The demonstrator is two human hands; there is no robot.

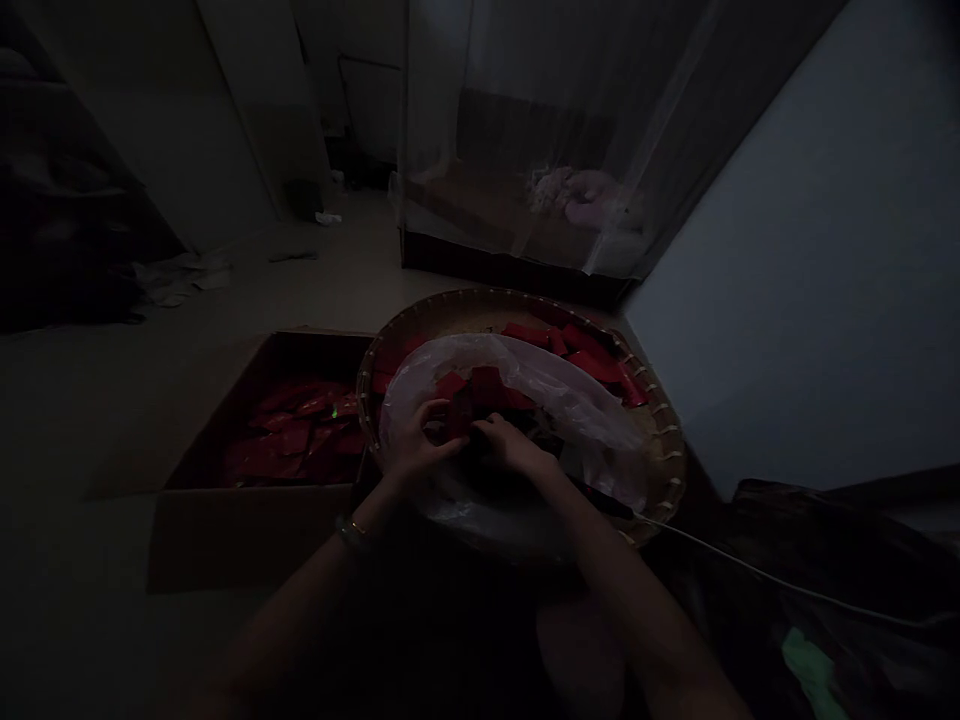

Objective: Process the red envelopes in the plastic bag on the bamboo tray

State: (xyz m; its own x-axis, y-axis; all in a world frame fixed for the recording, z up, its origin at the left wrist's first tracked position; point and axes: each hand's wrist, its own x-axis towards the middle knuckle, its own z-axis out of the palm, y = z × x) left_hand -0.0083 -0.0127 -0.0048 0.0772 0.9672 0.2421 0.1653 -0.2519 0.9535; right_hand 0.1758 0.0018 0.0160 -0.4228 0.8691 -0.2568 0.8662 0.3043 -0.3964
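The picture is very dark. My left hand [420, 440] pinches a small red packet [460, 408] between thumb and fingers, above an open clear plastic bag [585, 400]. My right hand [514, 447] is close beside it, its fingers curled together near the packet's lower edge; what they hold is hidden in shadow. Other red packets [491, 385] lie in the bag just behind my hands. Bag and hands are over a round woven bamboo tray [670, 440]. A dark handle [607, 500] with a pale cord pokes out right of my right wrist.
To the left stands an open cardboard box [217, 540] with many shiny red packets [292, 425] inside. More red packets [592, 355] lie at the tray's far right. The cord [765, 575] runs off right past dark bags. A netted bed [517, 250] and a pale wall [810, 300] stand beyond.
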